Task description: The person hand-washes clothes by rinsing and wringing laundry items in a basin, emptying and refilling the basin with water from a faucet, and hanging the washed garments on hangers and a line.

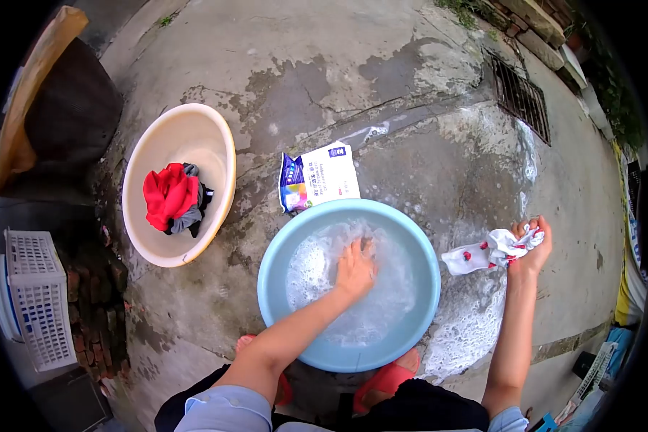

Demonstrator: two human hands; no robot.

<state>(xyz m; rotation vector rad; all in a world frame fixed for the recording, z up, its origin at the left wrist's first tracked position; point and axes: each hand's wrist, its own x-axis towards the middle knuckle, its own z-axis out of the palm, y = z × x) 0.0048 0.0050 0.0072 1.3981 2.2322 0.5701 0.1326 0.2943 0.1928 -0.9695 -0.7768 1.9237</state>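
My left hand (pixel 356 268) dips into cloudy, foamy water in a light blue basin (pixel 269 309). Its fingers look spread, though their tips are partly under the surface, and I see nothing in them. Out to the right of the basin, my right hand (pixel 536 245) is closed around a white sock (pixel 475 258) with red patterns. The sock is bunched in the fingers, and its loose end sticks out to the left, above the wet ground. A white and purple bag of washing powder (pixel 329 175) lies against the basin's far rim.
A cream basin (pixel 225 144) at the left holds red cloth (pixel 171 196) and grey and black cloth. White plastic baskets (pixel 39 299) and bricks (pixel 97 317) stand at the far left. Suds (pixel 464 335) wet the concrete on the right; a drain grate (pixel 520 95) lies beyond.
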